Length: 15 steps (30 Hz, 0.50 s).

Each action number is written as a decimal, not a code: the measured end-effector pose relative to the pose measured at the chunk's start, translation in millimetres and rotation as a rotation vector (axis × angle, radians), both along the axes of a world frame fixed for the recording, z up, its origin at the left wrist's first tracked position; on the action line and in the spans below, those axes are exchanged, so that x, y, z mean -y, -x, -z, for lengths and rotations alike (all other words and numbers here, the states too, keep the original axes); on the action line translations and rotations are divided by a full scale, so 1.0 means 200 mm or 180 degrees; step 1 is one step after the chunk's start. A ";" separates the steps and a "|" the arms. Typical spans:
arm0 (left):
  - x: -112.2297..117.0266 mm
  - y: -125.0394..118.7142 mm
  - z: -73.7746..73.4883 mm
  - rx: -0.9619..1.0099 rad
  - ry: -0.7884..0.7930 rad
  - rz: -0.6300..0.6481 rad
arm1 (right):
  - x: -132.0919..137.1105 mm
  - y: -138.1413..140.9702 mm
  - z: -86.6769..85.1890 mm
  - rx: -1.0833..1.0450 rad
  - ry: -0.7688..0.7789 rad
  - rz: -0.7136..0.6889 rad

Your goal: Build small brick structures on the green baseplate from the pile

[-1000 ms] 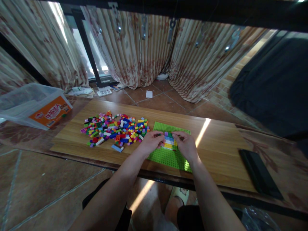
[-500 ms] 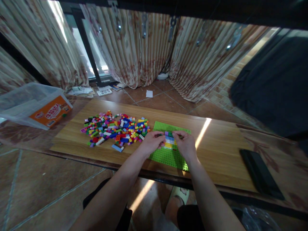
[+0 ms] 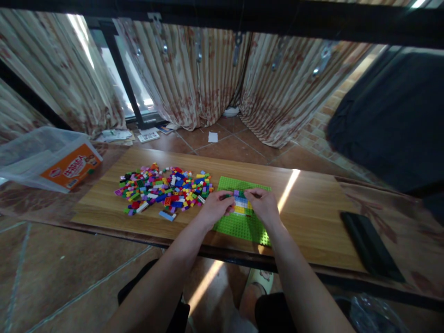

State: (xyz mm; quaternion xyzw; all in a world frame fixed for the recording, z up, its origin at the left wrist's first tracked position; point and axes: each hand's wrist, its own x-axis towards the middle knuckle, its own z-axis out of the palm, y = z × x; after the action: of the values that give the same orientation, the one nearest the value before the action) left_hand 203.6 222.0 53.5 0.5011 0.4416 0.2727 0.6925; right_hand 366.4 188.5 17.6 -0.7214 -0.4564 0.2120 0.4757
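A light green baseplate point(image 3: 243, 226) lies on a wooden board point(image 3: 312, 217), with a small patch of coloured bricks point(image 3: 242, 205) built on its middle. My left hand point(image 3: 217, 207) rests on the plate's left side, fingers pinched at the left edge of the built patch. My right hand point(image 3: 263, 206) sits on the right side of the patch, its fingertips curled onto the bricks at the top. Whether either hand holds a loose brick is hidden by the fingers. A heap of loose coloured bricks point(image 3: 166, 187) spreads on the board to the left of my left hand.
A clear plastic tub with an orange label point(image 3: 52, 159) stands at the far left. A black flat phone-like slab point(image 3: 371, 245) lies at the right. Curtains, papers and a tiled floor lie beyond the table. My legs show below the table edge.
Both hands stay at the built patch, with only small finger shifts. The view has tilted slightly, so everything sits a little higher and further left in the picture.
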 end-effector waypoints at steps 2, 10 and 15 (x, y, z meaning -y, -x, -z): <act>0.00 0.00 0.00 0.0037 0.0046 -0.0021 | 0.01 0.00 0.00 -0.0064 -0.0055 -0.0075; -0.02 0.02 -0.05 0.0505 0.0635 -0.0444 | 0.06 -0.03 -0.05 -0.0575 -0.0886 0.0756; -0.02 0.03 -0.08 0.0596 0.0787 -0.0548 | 0.07 0.03 -0.09 -0.0029 -0.1020 0.0510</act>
State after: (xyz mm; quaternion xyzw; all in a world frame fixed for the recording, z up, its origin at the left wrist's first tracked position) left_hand 198.3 226.3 69.4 0.3449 0.4466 0.3201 0.7611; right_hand 360.0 174.6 36.2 -0.6695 -0.4231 0.1012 0.6021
